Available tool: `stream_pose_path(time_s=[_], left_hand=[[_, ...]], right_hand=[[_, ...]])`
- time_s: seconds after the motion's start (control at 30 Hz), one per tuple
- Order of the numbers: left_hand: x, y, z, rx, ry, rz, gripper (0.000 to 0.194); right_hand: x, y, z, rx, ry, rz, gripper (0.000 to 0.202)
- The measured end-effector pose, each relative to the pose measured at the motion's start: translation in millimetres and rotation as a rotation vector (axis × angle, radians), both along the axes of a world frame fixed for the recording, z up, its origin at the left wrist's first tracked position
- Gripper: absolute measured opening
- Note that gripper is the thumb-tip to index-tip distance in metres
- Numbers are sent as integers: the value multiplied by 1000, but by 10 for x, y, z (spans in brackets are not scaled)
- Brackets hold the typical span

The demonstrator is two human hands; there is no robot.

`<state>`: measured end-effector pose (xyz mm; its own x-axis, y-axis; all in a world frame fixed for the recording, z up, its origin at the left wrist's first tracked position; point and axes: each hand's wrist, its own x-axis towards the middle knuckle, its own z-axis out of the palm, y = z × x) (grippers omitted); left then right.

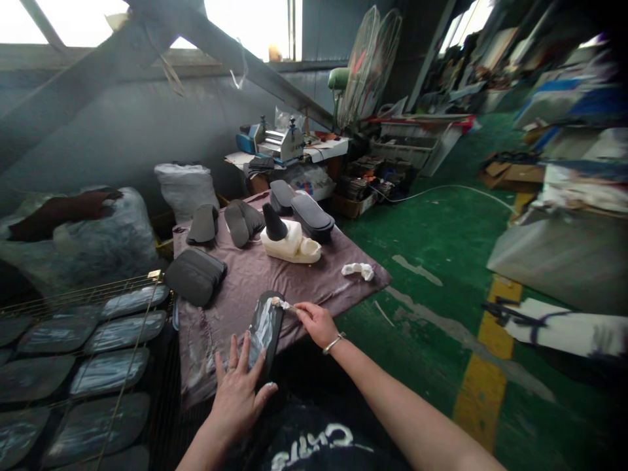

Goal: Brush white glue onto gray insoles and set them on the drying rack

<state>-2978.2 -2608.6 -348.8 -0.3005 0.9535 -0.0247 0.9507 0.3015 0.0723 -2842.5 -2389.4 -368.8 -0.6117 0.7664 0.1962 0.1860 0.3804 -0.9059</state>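
Gold wire rack [122, 282], beside the left edge of the counter [245, 275]: rows of dark rounded pieces [110, 371], several streaked white. Counter, draped in mauve cloth [338, 294]. At its left edge: fanned stack of charcoal, sole-shaped pieces [193, 275]. Left hand [238, 386], at the near edge: fingers spread wide, tips at the side of one dark grey, oval, sole-shaped piece [261, 330] smeared with white paste, tilted across that edge. Slim, paste-caked applicator [284, 305]: tip on the piece's far end. Cream-white, blocky plastic vessel [289, 245], toward the far edge, bearing an upright black cone [273, 222]. Right hand [318, 324]: fingers pinched around the applicator. White, lumpy strip [360, 270]: near the right corner.
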Motion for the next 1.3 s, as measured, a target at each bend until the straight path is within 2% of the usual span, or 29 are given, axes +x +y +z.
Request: stream_pose_path(time_s=[0.07,0.13,0.27,0.37,0.43,0.63,0.73,0.9,1.0,1.07,1.17,1.3], left_hand=[[14,58,18,21,0,27,58],[43,264,34,54,-5,42,61],[83,836,46,68,-10,82,75],[86,1036,31,61,8,101,83],[97,972,2,57,18,94,84],[125,481,-39,20,-15,70,69],[39,539,18,44,-24,114,63],[-255,975,138,47,-49,212,65],[-347,1097,169,8,-67,203,66],[-338,1062,179,-3,-69,176,64],[-268,892,198,14,-73,127,56],[-209,645,164,172,-192,76,47]], right_hand=[[-8,11,-43,-147,33,-38,25],[-12,24,-73,-264,82,-57,28],[-5,44,-65,-345,138,-44,30],[9,49,-39,-364,148,-59,31],[18,48,-39,-354,147,-62,30],[45,41,-72,-273,109,-31,27],[47,40,-56,-279,103,-30,27],[39,51,-5,-333,131,-62,29],[43,50,-6,-325,113,-63,29],[47,46,-16,-310,99,-55,28],[51,41,6,-226,53,-31,26],[57,27,155,75,-21,-19,19]])
